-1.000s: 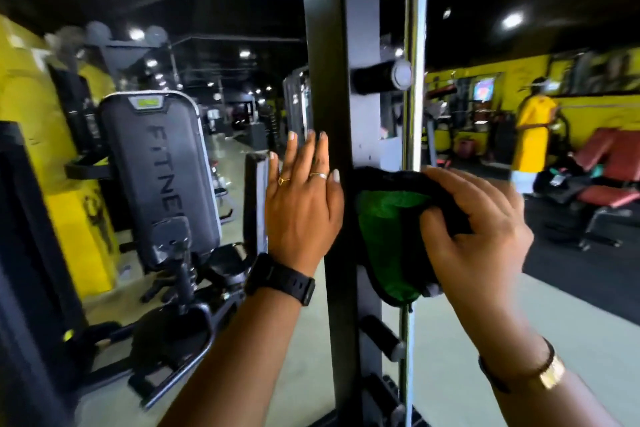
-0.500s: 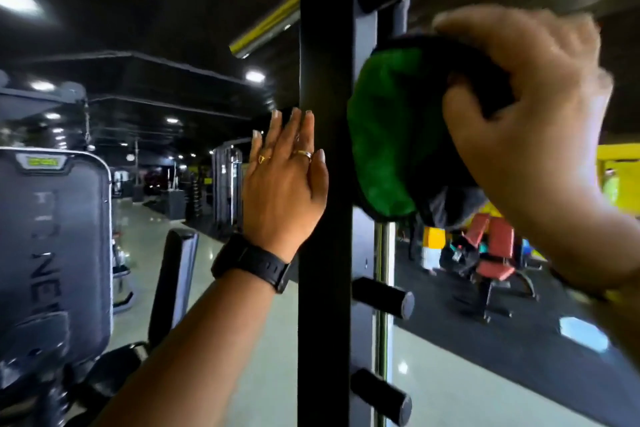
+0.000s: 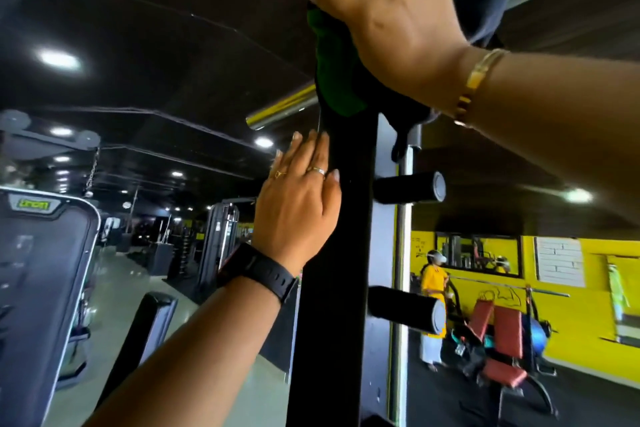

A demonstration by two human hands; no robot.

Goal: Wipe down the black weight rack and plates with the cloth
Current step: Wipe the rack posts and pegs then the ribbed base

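Dark gym, yellow wall (image 3: 575, 319). The right hand (image 3: 391, 10) clamps the green cloth (image 3: 334, 80) on the black rack upright (image 3: 336, 270), fingers curled. The left hand (image 3: 298, 211) lies flat below, fingers together.

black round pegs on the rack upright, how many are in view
2. One black cylindrical peg juts right from the black metal upright below the green and grey cloth; the second peg sits lower. Others may hide behind the cloth.

Under the right hand's (image 3: 391, 10) grip the cloth (image 3: 332, 55) shows bright green, with a dark, perhaps charcoal, outer side. Below the grip the rack upright (image 3: 339, 253) is plain black; its pegs (image 3: 405, 187) are black, capped pale grey.
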